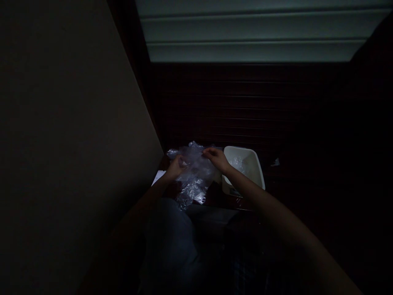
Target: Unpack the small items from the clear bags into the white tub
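Head view: dim light noted throughout. At far left a plain wall is seen, and beside its lower edge a white sheet is partly hidden by the left forearm. Next, the left hand is positioned over the dark counter, its grip closed, with clear plastic film pinched between thumb and fingers. The film is crumpled, spread across the counter between both hands, and its lower bunch is lit by glints at the front edge, just above a trousered leg. The film's upper right part is pinched by the fingertips of the right hand. Immediately right, a white tub is placed on the counter, partly crossed by the right forearm; crumpled clear plastic is contained in it. Farther right, a small pale scrap is observed, its nature indistinct.
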Tool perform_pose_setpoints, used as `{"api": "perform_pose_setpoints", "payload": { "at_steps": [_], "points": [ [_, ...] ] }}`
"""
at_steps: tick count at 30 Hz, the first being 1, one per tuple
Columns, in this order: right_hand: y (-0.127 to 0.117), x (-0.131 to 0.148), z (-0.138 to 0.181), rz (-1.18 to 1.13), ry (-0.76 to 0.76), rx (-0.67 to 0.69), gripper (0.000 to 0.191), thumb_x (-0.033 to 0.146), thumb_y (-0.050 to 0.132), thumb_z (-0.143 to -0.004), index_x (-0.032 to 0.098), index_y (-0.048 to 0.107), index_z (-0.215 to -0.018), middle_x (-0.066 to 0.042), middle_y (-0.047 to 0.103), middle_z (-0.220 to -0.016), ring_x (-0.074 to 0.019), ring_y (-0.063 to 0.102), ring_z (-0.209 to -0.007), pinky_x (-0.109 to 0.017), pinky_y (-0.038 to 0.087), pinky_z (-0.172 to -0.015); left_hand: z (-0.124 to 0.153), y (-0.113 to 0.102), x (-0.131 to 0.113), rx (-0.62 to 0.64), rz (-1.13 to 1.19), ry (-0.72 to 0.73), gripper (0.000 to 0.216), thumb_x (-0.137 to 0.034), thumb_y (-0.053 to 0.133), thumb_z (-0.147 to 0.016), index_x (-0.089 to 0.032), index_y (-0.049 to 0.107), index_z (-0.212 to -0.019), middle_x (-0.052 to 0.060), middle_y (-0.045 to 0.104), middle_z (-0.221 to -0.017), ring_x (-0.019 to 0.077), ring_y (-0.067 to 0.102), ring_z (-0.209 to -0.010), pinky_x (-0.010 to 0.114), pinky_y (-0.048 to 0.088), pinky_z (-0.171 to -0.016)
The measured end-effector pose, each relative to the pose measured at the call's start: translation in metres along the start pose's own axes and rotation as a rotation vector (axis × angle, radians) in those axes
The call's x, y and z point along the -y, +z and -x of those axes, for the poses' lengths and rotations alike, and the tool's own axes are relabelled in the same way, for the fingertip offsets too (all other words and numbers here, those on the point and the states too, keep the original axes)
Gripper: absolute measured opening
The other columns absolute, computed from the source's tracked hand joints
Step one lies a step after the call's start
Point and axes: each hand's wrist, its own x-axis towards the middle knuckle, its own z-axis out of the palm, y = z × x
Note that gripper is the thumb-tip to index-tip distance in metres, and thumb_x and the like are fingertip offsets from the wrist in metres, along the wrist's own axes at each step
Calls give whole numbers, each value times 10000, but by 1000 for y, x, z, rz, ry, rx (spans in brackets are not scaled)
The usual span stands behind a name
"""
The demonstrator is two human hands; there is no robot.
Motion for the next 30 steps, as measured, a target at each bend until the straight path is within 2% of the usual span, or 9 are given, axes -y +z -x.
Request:
{"api": "perform_pose_setpoints", "payload": {
  "at_steps": [6, 8, 11, 13, 15, 18, 22, 25, 30],
  "points": [
    [-4, 0, -2, 6, -14, -82, 256, 408, 546, -665, 166, 581, -743, -32, 624, -747, -141, 567, -712, -272, 434, -684, 2, -3, 19, 9, -20, -121, 278, -218, 648, -508, -161, 460, -703, -18, 515, -654, 93, 509, -559, 218, 408, -495],
    [-4, 1, -1, -22, -3, -93, 255, 403, 553, -657, 164, 576, -745, -32, 624, -739, -140, 570, -707, -273, 438, -681, 4, -3, 21, -64, -86, -123, 228, -230, 620, -536, -162, 458, -682, -33, 488, -610, 94, 494, -540, 230, 408, -500],
    [-3, 2, 0, -36, 21, -113, 246, 387, 561, -650, 161, 570, -745, -32, 621, -722, -138, 570, -690, -276, 440, -678, 14, 0, 13, -320, -295, 25, 131, -249, 551, -625, -172, 456, -671, -28, 467, -606, 107, 484, -582, 258, 415, -570],
    [-1, 1, 0, -37, 35, -116, 239, 379, 559, -650, 159, 567, -744, -32, 619, -718, -134, 568, -683, -276, 439, -678, 23, 3, -1, -398, -417, 186, 56, -232, 463, -707, -179, 469, -690, 0, 492, -661, 127, 493, -645, 283, 418, -625],
    [-1, 1, 0, -39, 43, -116, 232, 373, 558, -648, 159, 567, -737, -31, 618, -722, -132, 565, -679, -277, 439, -680, 32, 8, -17, -339, -537, 348, 88, -253, 450, -739, -181, 496, -721, 36, 526, -747, 161, 505, -750, 322, 412, -706],
    [1, -1, 0, -64, 46, -119, 229, 371, 565, -640, 162, 570, -734, -28, 619, -727, -131, 565, -681, -278, 441, -680, 37, 16, -33, -156, -703, 538, 195, -334, 515, -724, -174, 540, -832, 80, 560, -880, 215, 494, -893, 369, 379, -807],
    [3, -1, 1, -93, 55, -74, 226, 375, 570, -634, 168, 573, -726, -18, 616, -708, -130, 566, -675, -277, 444, -667, 29, 26, -37, -118, -849, 583, 323, -360, 466, -772, -160, 512, -1022, 100, 548, -1021, 232, 469, -980, 371, 357, -844],
    [4, 0, 3, -96, 57, -38, 214, 366, 581, -622, 173, 575, -715, -13, 614, -701, -132, 567, -680, -275, 443, -662, 25, 29, -36, -98, -874, 592, 254, -285, 376, -828, -160, 541, -974, 82, 571, -981, 208, 484, -948, 354, 371, -825],
    [-1, 6, 3, -123, 85, -47, 227, 371, 574, -621, 166, 563, -716, -16, 610, -690, -125, 561, -662, -262, 434, -641, 32, 25, -30, 33, -889, 703, 246, -197, 350, -834, -153, 554, -965, 98, 566, -1030, 212, 469, -1018, 390, 359, -869]
  ]
}}
